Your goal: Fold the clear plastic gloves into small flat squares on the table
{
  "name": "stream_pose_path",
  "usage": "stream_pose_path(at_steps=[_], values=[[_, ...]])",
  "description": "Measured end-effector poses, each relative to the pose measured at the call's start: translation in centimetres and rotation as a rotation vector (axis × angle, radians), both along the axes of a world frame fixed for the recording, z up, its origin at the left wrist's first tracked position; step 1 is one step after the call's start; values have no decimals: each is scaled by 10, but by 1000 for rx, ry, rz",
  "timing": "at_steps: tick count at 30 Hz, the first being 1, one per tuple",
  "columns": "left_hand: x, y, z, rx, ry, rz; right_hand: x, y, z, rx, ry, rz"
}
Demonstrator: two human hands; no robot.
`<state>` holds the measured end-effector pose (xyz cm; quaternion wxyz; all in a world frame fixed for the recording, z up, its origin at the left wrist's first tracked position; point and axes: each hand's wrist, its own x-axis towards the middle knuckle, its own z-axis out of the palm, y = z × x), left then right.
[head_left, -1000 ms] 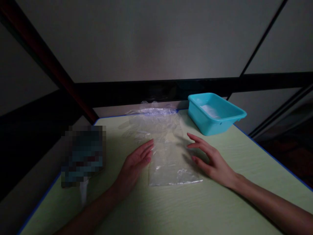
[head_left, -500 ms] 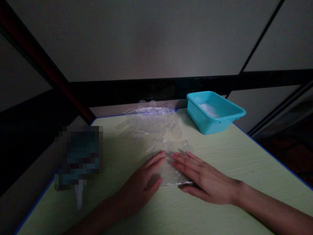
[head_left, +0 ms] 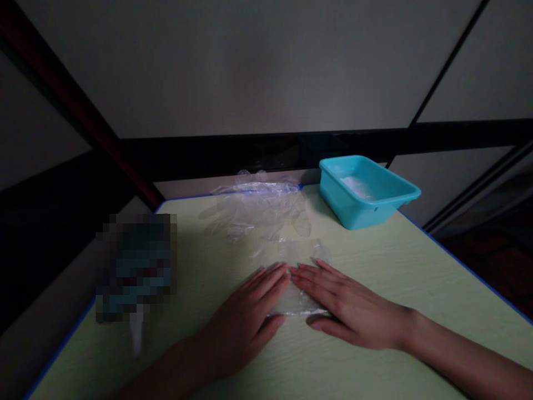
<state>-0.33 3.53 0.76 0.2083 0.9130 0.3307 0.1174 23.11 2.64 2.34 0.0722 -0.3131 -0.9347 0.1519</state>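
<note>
A clear plastic glove [head_left: 297, 301] lies flat on the pale green table, its cuff edge toward me. My left hand [head_left: 254, 311] rests on its left side, fingers stretched out and thumb apart. On the right side lies my right hand [head_left: 343, 303], flat with its fingers extended. The fingertips of both hands nearly meet over the glove. Beyond them, a loose pile of clear plastic gloves [head_left: 262, 211] spreads to the table's back edge.
A turquoise basin [head_left: 366, 214] with something whitish inside stands at the back right. At the left is a blurred-out package [head_left: 141, 266] with a white piece [head_left: 136, 330] sticking out. A panelled wall [head_left: 258, 72] rises behind the table [head_left: 416, 278].
My left hand has moved a little to the right over the glove, closer to my right hand. My right hand has hardly moved.
</note>
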Motion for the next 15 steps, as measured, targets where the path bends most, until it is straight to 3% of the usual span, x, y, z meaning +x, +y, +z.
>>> stream_pose_path(at_steps=[15], values=[[-1,0,-1,15,-42,-23,0,-1,2,-42,44,-14]])
